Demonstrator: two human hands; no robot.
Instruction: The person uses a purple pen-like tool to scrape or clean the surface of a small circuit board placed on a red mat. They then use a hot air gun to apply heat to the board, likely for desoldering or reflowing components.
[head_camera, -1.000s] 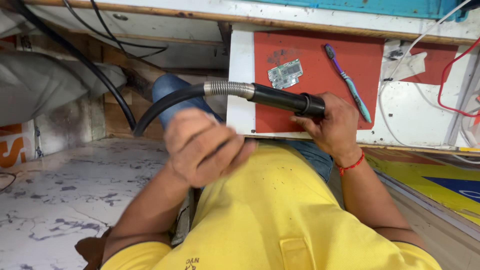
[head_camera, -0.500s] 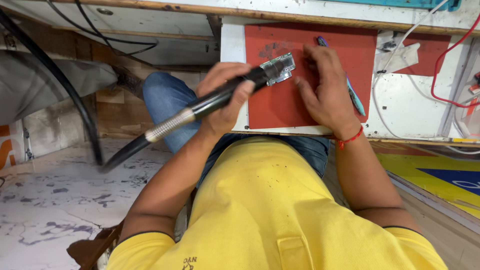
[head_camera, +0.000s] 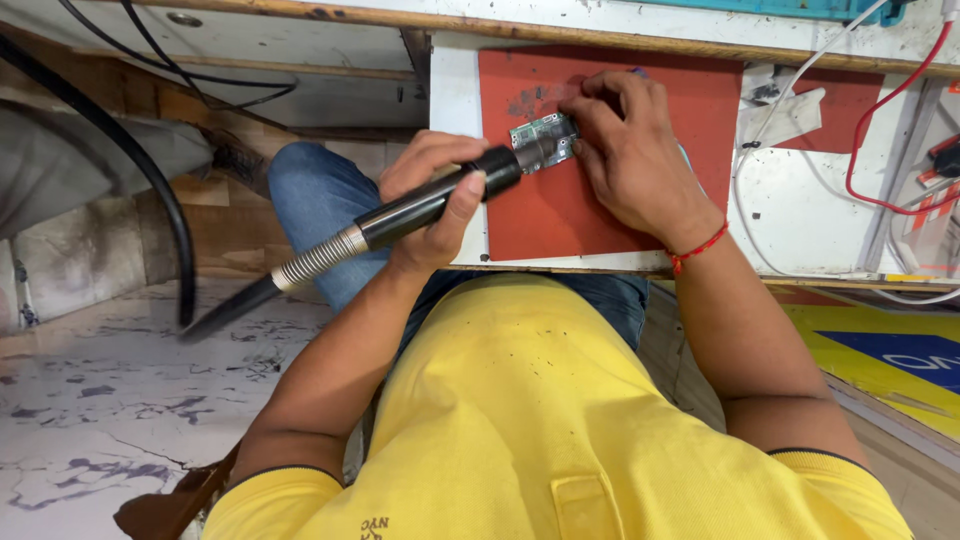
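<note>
On the red mat (head_camera: 560, 215), near its upper middle, lies a small circuit board (head_camera: 540, 137). Left hand (head_camera: 437, 200) is wrapped in a closed grip around the black handle of a hot-air tool (head_camera: 430, 205), whose metal nozzle points at the board's right end and seems to touch or hover just over it; which, I cannot tell. Right hand (head_camera: 630, 155) rests on the mat just right of the board, fingertips pressing its edge, pinning rather than grasping it. From the tool, a ribbed collar and black hose (head_camera: 230, 305) run down left over the knee. White and red wires (head_camera: 860, 170) lie on the bench (head_camera: 800, 215) to the right. Mat space below the board is free; the bench's front edge runs close under both wrists.
</note>
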